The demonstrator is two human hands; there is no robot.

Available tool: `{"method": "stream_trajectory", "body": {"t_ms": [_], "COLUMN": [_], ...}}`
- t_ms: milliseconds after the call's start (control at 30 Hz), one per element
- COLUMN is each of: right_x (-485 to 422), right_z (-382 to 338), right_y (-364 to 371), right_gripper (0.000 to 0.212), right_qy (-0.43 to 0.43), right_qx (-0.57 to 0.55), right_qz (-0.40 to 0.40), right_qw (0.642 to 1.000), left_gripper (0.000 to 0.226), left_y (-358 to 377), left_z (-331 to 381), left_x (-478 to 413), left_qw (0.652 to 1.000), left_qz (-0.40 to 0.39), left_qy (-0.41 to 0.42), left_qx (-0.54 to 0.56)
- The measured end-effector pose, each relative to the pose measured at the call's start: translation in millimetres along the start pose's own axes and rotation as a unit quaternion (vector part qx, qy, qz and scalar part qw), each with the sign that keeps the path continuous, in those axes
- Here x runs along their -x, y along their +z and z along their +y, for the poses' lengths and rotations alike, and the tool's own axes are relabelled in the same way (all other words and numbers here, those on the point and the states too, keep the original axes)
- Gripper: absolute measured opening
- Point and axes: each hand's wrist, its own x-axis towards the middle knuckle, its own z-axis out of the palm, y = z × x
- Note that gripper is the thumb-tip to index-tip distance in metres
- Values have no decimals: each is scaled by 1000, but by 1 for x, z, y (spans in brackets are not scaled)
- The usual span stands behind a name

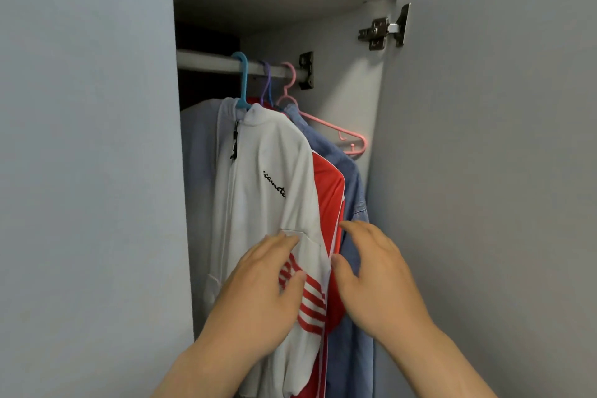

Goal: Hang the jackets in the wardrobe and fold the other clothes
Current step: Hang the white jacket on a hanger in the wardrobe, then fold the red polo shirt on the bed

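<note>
From the head camera, the wardrobe [376,100] stands open and three jackets hang side by side on its rail [206,61]. The white jacket [258,187] is in front on a blue hanger [243,81]. Behind it is a red jacket [326,197] on a purple hanger [267,81], with only a strip of it showing. A denim jacket [352,178] hangs on the far side, and a pink hanger [326,121] pokes out bare at its right end.

The left hand [268,271] lies flat, fingers fairly straight, on the white jacket's striped sleeve and grips nothing. The right hand [371,271] is spread and relaxed at the edge of the red and denim jackets (whether it touches the cloth I can't make out).

A pale garment [198,155] hangs further left, mostly hidden by the door edge. All the hems are cut off below. The back of the wardrobe behind the rail is too dark to read.
</note>
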Motion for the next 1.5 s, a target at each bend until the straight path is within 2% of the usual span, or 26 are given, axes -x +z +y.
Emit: {"method": "stream_trajectory", "body": {"t_ms": [167,333,400,533,667,767,867,1000,1167,1267,1367,1433,1500], "right_x": [-3,-6,-14,-27,-32,-31,-24,-12,13,43,95,142,173], "right_z": [15,33,37,33,17,-8,-42,-87,-125,-139,-145,-146,-145], "right_y": [19,35,39,34,8,-18,-49,-94,-154,-197,-245,-278,-292], "right_gripper": [49,47,46,43,45,50,51,55,42,45,46,47,46], "right_qy": [20,68,86,143,214,260,285,305,316,345,409,477,515], "right_qx": [15,39,39,26,20,7,3,18,56,77,116,141,148], "right_qz": [10,26,25,-8,-39,-102,-134,-138,-75,-28,38,93,91], "right_qw": [1000,997,995,989,976,960,949,942,944,935,904,863,839], "left_gripper": [54,46,40,42,47,34,32,46,51,44,37,36,33], "left_y": [28,50,57,51,36,18,-8,-49,-93,-106,-107,-95,-90], "left_z": [-5,-13,-15,-10,11,34,55,87,131,168,207,247,265], "left_x": [-8,-20,-30,-49,-65,-67,-64,-69,-77,-72,-56,-41,-31], "left_qw": [999,998,997,996,997,995,990,973,959,937,894,859,824], "left_qz": [-2,43,10,-30,-2,0,-64,-194,-228,-248,-305,-342,-390], "left_qy": [21,37,-5,-23,-43,-14,-19,-24,27,119,225,287,311], "left_qx": [46,38,82,77,59,94,128,120,169,217,241,251,267]}}
